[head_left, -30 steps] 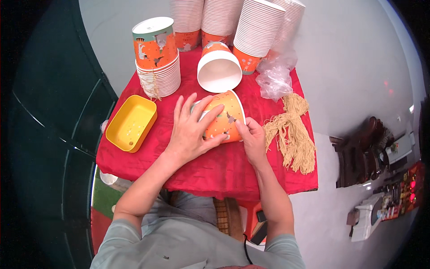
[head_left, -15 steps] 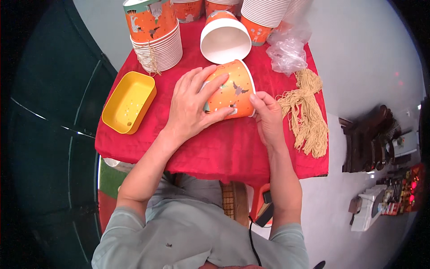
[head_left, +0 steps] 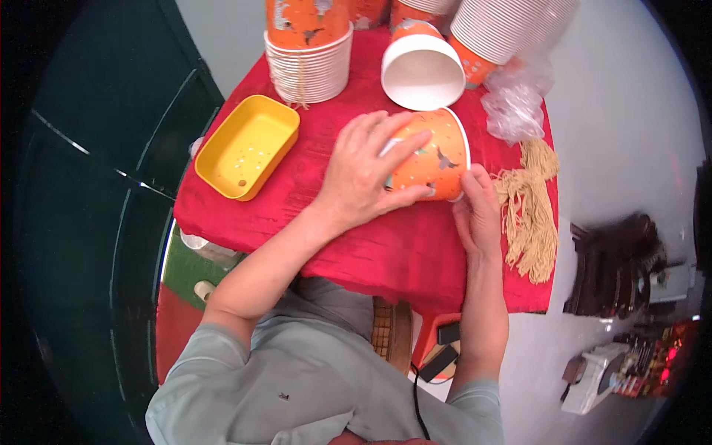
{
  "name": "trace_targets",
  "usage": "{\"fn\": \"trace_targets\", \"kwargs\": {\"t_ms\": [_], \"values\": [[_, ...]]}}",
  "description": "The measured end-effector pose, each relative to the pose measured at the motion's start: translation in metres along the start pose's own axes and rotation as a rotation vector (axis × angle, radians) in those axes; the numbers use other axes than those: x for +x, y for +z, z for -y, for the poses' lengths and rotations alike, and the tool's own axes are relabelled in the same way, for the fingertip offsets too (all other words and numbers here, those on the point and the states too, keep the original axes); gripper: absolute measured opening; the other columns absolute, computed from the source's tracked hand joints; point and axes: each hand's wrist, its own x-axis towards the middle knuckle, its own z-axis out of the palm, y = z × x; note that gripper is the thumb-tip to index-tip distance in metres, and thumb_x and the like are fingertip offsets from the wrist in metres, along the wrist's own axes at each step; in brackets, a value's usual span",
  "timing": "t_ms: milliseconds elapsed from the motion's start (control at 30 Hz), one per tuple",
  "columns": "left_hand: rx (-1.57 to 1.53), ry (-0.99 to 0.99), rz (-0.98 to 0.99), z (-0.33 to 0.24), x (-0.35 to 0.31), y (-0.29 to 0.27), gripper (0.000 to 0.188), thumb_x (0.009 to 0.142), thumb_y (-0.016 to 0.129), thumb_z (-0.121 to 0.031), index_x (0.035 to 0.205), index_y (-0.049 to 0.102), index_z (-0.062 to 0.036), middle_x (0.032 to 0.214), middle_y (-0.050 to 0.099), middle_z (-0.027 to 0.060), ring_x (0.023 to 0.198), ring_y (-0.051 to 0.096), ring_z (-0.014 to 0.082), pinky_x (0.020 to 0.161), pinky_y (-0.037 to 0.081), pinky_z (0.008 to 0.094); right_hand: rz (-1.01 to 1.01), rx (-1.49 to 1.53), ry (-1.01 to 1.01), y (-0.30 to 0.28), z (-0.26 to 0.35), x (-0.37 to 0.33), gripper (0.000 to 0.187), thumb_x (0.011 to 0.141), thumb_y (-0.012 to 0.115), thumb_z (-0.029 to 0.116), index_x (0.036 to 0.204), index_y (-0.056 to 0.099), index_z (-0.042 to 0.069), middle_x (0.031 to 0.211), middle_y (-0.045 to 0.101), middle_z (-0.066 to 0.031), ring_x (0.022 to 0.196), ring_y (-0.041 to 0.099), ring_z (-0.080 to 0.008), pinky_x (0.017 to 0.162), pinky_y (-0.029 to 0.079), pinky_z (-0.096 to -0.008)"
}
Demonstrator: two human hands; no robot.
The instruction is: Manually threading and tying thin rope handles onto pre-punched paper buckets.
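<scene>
"So, how far along is the work, judging by the hands?"

"Partway through a single piece, I'd say. The orange cup [head_left: 443, 144] is between both hands, tipped on its side over the middle of the red-covered worktop [head_left: 393, 256], its rim turned to the right. The left hand [head_left: 378, 167] grips its wall, fingers spread across it and thumb on the near side."

"And the right hand [head_left: 476, 199]?"

"At the rim, with thumb and fingers pinching the edge. Whether any cord lies between those fingertips is too small to tell."

"What looks done, then?"

"Probably some of the stack on the left [head_left: 319, 78]: thin strands [head_left: 301, 78] hang down over its white rims. I can't count how many cups that covers."

"And what's left?"

"The held cup seems unfinished. Just beyond it another cup [head_left: 423, 74] lies on its side, white mouth toward the person, with no strand that I can see. The leaning stack [head_left: 495, 33], beside crumpled clear plastic [head_left: 513, 111], looks untouched too."

"Is there material for it?"

"Plenty, it seems: a thick cord bundle [head_left: 532, 222] lies near the right hand. The yellow tray [head_left: 259, 126], off to the left, shows only small specks."
</scene>
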Motion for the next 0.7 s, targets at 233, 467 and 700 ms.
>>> {"fn": "trace_targets", "kwargs": {"t_ms": [233, 467, 700], "values": [[0.026, -0.011, -0.031, -0.014, -0.008, 0.003, 0.078, 0.089, 0.089, -0.053, 0.157, 0.065, -0.0224, 0.163, 0.057, 0.0143, 0.144, 0.055, 0.0436, 0.122, 0.044, 0.0626, -0.038, -0.126, -0.121, -0.007, -0.008, -0.001, 0.01, 0.114, 0.07, 0.019, 0.111, 0.07, 0.009, 0.11, 0.076, -0.0008, 0.099, 0.069, -0.008, 0.095, 0.055, -0.0304], [0.01, -0.022, -0.05, -0.008, -0.016, 0.007, 0.082, 0.089, 0.086, -0.058, 0.158, 0.064, -0.0214, 0.161, 0.057, 0.017, 0.146, 0.053, 0.0452, 0.124, 0.042, 0.0654, 0.0, -0.139, -0.137, -0.007, -0.015, 0.005, 0.023, 0.113, 0.066, 0.015, 0.134, 0.067, 0.005, 0.139, 0.073, -0.0094, 0.127, 0.072, -0.0184, 0.115, 0.057, -0.0406], [-0.024, 0.092, -0.328, -0.015, -0.008, 0.04, 0.076, 0.074, 0.094, -0.055, 0.136, 0.071, -0.0175, 0.152, 0.06, 0.0197, 0.141, 0.053, 0.0475, 0.115, 0.044, 0.0686, -0.093, -0.223, -0.116, -0.048, 0.006, 0.005, 0.05, 0.109, 0.069, 0.026, 0.153, 0.062, 0.002, 0.153, 0.066, -0.0118, 0.144, 0.061, -0.0245, 0.127, 0.045, -0.0474]]}}
